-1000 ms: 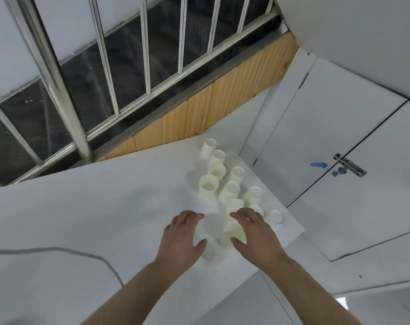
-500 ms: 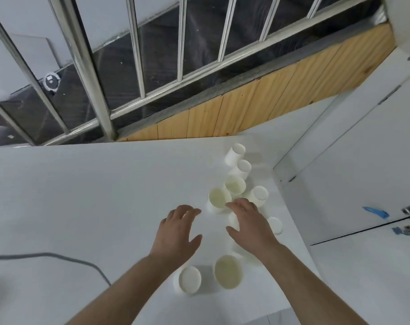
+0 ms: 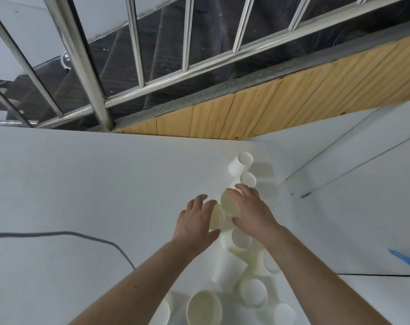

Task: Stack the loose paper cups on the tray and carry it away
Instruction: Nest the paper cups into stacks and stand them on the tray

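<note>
Seen from above, looking down two bare forearms over a white counter [image 3: 70, 184]. Nearest, along the counter's near edge, a cluster of upright white paper cups: a cream-lined cup [image 3: 204, 307] between the forearms, a cup [image 3: 252, 294] just right of it, another [image 3: 284, 315] at the bottom right, partly cut off. Behind these, more cups [image 3: 240, 239] bunched close under the right forearm, some leaning, edges hard to separate. No tray distinguishable from the white surface.

Mid-counter, both hands side by side over the cups. Left hand [image 3: 197, 221] palm down, fingers spread and nearly straight, fingertips at a tilted cup [image 3: 217, 216] beneath it; holding nothing that can be made out. Right hand [image 3: 253, 212] palm down, fingers loosely bent over the rim of a tipped cup [image 3: 229, 202], its cream inside facing left; grasping or merely touching, cannot tell.

Farther on, toward the counter's far right corner, two more cups: one [image 3: 248, 179] just beyond the right fingertips, one [image 3: 240, 164] behind it, leaning.

At the left, a grey cable [image 3: 82, 235] curving across the counter toward the left forearm.

Beyond the far edge, a strip of wood panelling [image 3: 269, 113], then a steel railing [image 3: 87, 66] with upright bars over a dark floor. To the right, white panels with a blue clip [image 3: 405, 258].
</note>
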{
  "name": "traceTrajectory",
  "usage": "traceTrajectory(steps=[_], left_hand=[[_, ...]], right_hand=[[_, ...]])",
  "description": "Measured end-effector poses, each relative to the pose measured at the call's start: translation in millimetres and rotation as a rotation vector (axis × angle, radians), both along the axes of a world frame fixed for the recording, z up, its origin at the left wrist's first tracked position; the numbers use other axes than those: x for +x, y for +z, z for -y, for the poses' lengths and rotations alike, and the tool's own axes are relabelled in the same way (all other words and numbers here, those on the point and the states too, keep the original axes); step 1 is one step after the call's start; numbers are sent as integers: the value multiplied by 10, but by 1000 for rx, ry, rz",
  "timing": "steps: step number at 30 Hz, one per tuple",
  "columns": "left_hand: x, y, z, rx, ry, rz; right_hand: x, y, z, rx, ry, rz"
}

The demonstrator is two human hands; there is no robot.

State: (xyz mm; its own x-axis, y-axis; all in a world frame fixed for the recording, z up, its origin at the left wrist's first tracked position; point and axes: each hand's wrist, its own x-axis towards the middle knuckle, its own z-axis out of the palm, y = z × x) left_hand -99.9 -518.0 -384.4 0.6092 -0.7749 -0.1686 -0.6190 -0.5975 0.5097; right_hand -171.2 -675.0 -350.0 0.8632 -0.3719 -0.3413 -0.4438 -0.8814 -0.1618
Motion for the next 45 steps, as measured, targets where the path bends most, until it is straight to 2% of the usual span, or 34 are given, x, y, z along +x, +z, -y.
traceTrajectory(steps=[13,23,33,45], left_hand=[[5,-52,54,-12,50,-8],[150,361,-568,-94,136,88],[109,414,-1465,-182,138,92],[475,655,-3235,-261,12,106]], right_hand=[[127,-200,61,60,53,21],[98,95,-285,56,44,179],[-15,243,-1164,26,-3,259],[-51,464,-3015,17,-138,280]])
